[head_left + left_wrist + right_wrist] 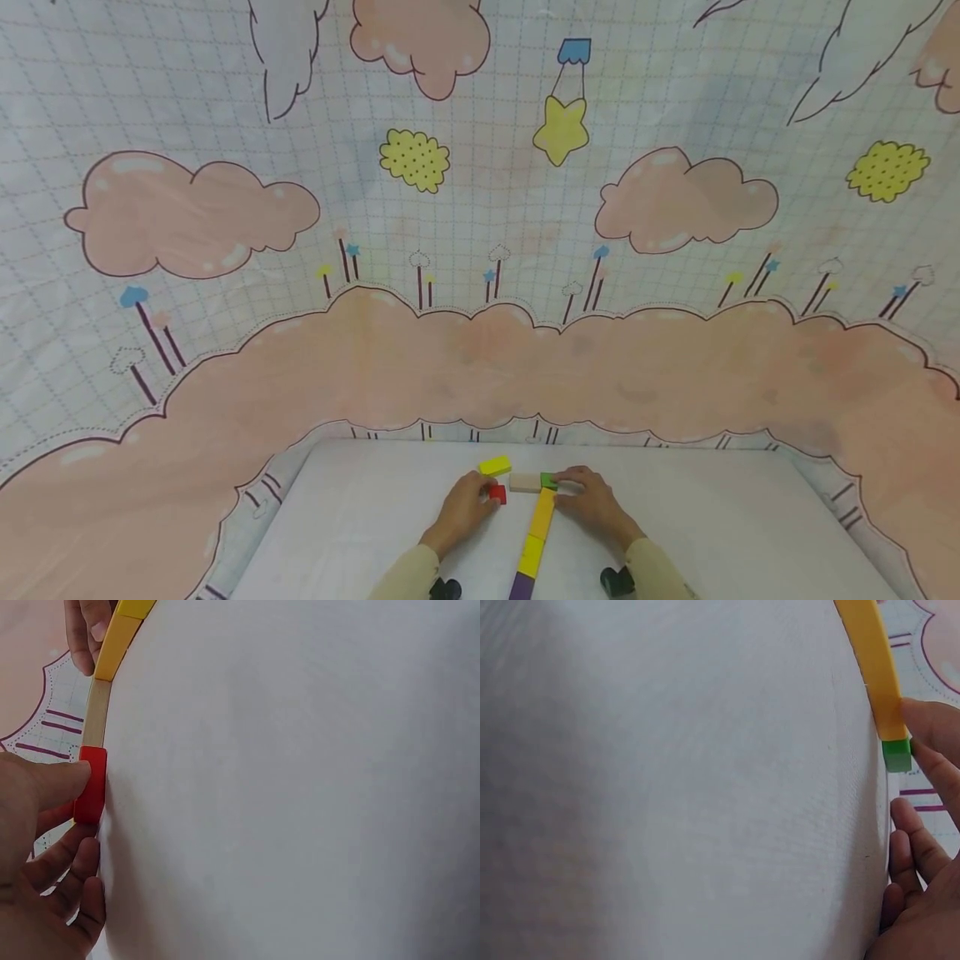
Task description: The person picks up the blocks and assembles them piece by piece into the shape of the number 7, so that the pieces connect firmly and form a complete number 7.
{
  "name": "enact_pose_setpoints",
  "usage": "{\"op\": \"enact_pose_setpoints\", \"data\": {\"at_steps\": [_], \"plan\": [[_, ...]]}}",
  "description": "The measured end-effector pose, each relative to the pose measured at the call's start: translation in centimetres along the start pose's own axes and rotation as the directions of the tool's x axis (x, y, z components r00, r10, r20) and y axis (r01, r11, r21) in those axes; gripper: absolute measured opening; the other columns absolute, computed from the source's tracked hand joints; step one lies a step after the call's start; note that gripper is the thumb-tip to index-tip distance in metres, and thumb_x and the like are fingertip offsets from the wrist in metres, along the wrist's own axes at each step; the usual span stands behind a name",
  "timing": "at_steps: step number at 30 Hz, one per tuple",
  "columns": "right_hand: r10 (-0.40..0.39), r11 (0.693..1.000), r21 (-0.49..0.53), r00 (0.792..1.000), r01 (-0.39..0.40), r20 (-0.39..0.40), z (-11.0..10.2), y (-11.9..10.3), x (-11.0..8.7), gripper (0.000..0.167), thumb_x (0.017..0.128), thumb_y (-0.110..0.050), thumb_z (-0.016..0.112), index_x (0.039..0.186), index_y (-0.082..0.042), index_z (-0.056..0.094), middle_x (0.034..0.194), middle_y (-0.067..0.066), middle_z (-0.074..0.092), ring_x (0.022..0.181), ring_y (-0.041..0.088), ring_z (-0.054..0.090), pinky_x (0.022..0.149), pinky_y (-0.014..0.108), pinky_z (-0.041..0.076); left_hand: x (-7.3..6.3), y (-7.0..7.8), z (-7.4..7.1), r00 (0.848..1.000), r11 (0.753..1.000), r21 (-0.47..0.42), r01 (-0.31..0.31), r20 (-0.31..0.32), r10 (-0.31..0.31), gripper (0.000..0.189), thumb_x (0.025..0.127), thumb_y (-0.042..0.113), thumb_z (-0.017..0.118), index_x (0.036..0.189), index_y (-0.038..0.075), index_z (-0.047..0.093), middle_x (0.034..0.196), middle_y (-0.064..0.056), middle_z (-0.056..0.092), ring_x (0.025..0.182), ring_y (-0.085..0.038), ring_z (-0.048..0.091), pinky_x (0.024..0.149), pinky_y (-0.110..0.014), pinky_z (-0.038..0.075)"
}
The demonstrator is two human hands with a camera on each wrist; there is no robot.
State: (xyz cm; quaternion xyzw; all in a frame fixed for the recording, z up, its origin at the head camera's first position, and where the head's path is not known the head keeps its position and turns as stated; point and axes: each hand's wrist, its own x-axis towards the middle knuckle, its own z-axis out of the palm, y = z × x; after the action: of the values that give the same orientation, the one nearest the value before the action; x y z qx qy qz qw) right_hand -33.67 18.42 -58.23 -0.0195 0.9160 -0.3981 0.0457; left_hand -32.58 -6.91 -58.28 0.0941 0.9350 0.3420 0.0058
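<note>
My left hand (463, 508) pinches a red block (91, 784) between thumb and fingers, low over the white tabletop. Just right of it lies a plain wooden block (525, 482), its right end meeting a green block (548, 481). An orange block (542, 515) runs toward me from the green one. Beside this corner is my right hand (594, 505). In the right wrist view its thumb touches the end of the orange block (881, 675), while the index fingertip is at the side of the green block (897, 756). The other fingers rest near the table.
Toward me the row continues with a yellow block (531, 556) and a purple block (522, 587). A separate yellow block (495, 465) lies at an angle behind the left hand. Behind the white table (360, 500) hangs a patterned cloth (480, 367) with clouds and stars.
</note>
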Motion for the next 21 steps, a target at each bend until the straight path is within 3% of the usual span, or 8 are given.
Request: {"op": "enact_pose_setpoints", "data": {"at_steps": [9,15,21], "plan": [[-0.001,1.0,-0.004,1.0,0.001,-0.001,0.2,0.3,0.1,0.03,0.082,-0.026,0.078,0.112,-0.027,0.073,0.139,0.015,0.054,0.131,0.043,0.043,0.107,0.069,0.029,0.1,0.0,0.1,0.999,1.0,-0.023,-0.014,-0.049,0.013,0.035,0.088,0.019,0.073,0.121,0.006,0.067,0.11,-0.004,0.065,0.099,-0.018,0.058,0.098,-0.044,0.05],[0.006,1.0,-0.006,1.0,-0.006,-0.001,0.3,0.3,0.1,0.029,0.083,-0.026,0.078,0.111,-0.027,0.073,0.139,0.014,0.054,0.131,0.042,0.043,0.107,0.069,0.029,0.5,0.1,0.5,0.997,0.999,-0.045,0.01,-0.081,-0.013,0.033,0.089,0.019,0.072,0.12,0.009,0.067,0.115,-0.005,0.066,0.105,-0.021,0.06,0.101,-0.046,0.049],[0.014,1.0,0.003,1.0,-0.014,-0.01,0.3,0.2,0.2,0.029,0.082,-0.026,0.078,0.111,-0.028,0.073,0.139,0.014,0.054,0.131,0.041,0.043,0.107,0.068,0.03,1.1,0.1,0.8,0.995,0.998,-0.059,0.004,-0.096,-0.009,0.031,0.089,0.018,0.072,0.119,0.012,0.069,0.111,-0.004,0.066,0.102,-0.019,0.06,0.1,-0.044,0.049]]}}
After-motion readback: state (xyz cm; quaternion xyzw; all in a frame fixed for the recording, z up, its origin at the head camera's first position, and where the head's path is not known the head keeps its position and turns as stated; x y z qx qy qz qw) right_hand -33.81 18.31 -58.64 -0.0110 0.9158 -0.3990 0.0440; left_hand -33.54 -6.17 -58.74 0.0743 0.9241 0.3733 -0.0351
